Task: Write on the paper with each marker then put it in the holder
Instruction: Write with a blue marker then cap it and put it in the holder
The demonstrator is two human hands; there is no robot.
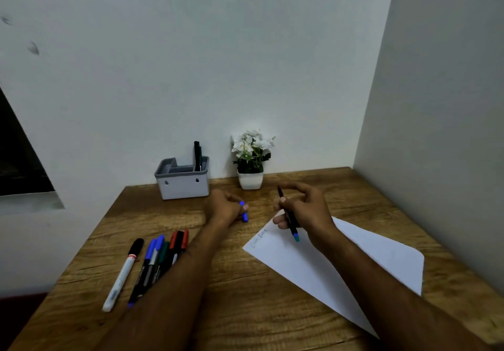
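Observation:
My right hand [305,208] grips a black marker [289,218] with a blue end that points down over the top corner of the white paper [313,266]. Faint writing [259,238] shows near that corner. My left hand [226,207] is closed around a blue cap [244,211], a little left of the paper. The grey holder [182,184] stands at the back by the wall with two dark markers [197,157] upright in its right compartment. A row of several markers [161,258] lies on the table at the left, partly hidden by my left forearm.
A white marker with a black cap [124,274] lies leftmost in the row. A small white pot with white flowers [251,159] stands right of the holder. The wooden table [245,309] meets walls behind and at the right. Its left edge drops off.

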